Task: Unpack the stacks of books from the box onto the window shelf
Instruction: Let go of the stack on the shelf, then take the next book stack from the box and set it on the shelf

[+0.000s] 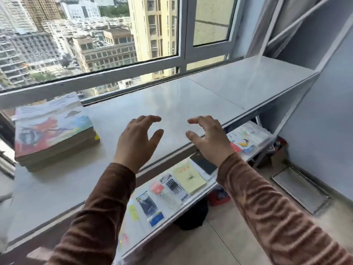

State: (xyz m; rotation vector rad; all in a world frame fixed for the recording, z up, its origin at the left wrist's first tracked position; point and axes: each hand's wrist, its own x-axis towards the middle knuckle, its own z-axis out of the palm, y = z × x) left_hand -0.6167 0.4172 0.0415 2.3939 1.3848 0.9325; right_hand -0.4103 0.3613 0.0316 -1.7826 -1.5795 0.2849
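A stack of books (pixel 54 131) with a colourful red and blue cover on top lies on the left part of the pale window shelf (pixel 183 100), close to the window. My left hand (pixel 136 141) hovers over the middle of the shelf, fingers curled and apart, holding nothing. My right hand (pixel 209 139) hovers beside it over the shelf's front edge, also empty with fingers spread. Both hands are to the right of the stack and apart from it. Brown sleeves cover both arms. The box is not in view.
A lower shelf (pixel 193 196) under the front edge holds a yellow booklet (pixel 189 177), a black notebook (pixel 204 164), packaged pens and other small items. Behind the shelf is the window frame (pixel 182 60). A white shelving unit (pixel 298 43) stands at the right; a tiled floor lies below.
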